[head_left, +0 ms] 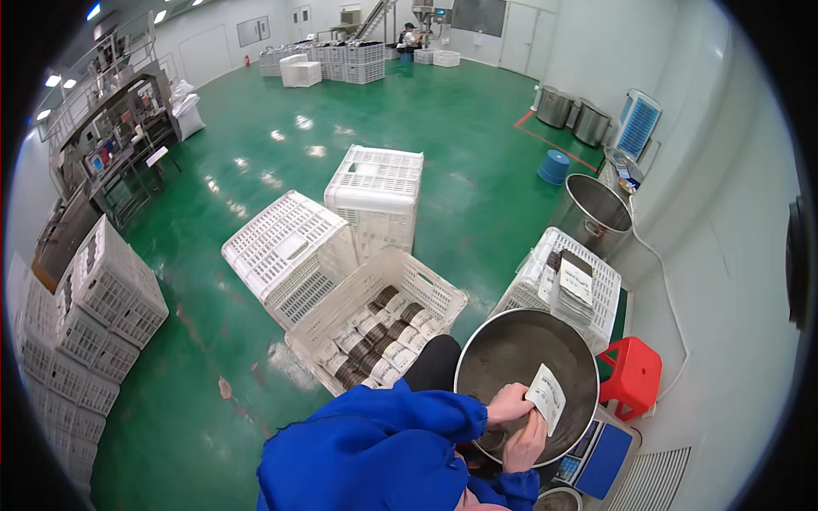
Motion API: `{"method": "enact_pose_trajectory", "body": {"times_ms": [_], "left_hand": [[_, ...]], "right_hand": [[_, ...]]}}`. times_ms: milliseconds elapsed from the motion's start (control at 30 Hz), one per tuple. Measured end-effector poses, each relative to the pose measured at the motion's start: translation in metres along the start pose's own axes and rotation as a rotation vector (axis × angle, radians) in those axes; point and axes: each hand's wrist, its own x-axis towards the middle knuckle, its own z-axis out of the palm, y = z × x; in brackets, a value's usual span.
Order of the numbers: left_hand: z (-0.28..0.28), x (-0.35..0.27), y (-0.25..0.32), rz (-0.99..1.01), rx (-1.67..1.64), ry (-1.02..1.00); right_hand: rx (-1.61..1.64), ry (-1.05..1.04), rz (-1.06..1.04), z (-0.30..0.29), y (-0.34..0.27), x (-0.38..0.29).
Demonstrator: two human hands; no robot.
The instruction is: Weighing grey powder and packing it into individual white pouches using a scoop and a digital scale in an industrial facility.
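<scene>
My left hand point(509, 404) and my right hand point(526, 442) both grip one edge of a white printed pouch point(547, 397), left hand above the right. They hold it over the mouth of a large round metal tub point(498, 358), whose inside looks grey-brown; whether that is powder or bare metal I cannot tell. Beyond the rim, a stack of similar flat pouches point(575, 281) lies on an upturned white plastic crate point(524, 281). To the left, an open white crate point(441, 294) holds rows of pouches point(383, 342) with white and dark parts.
Two white crate stacks point(287, 236) point(377, 185) stand behind the open crate. Right of the tub are a red plastic stool point(632, 377) and a blue-topped scale point(601, 460). A tall steel drum point(594, 211) stands by the wall, and another person point(409, 38) sits far back.
</scene>
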Motion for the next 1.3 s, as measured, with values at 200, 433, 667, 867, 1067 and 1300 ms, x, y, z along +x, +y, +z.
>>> {"method": "enact_pose_trajectory", "body": {"times_ms": [200, 433, 667, 867, 1067, 1300], "left_hand": [[0.004, -0.010, 0.008, 0.304, 0.457, -0.012], [0.014, -0.010, 0.004, 0.549, 0.693, -0.036], [0.035, -0.023, -0.016, 0.622, 0.769, -0.105], [0.027, -0.061, 0.019, 0.915, 0.825, -0.275], [0.036, -0.101, 0.020, 1.116, 0.835, -0.425], [0.027, -0.107, 0.047, 1.042, 0.629, -0.527]], "right_hand": [[0.136, -0.109, 0.268, 0.006, 0.036, 0.012], [0.414, -0.008, 0.531, 0.027, 0.064, 0.010], [1.416, 0.166, 0.609, 0.008, 0.030, 0.022], [1.307, 0.363, 0.887, 0.010, 0.048, -0.040], [1.331, 0.466, 1.047, 0.005, 0.035, -0.079], [1.474, 0.354, 1.023, -0.003, 0.052, -0.092]]}}
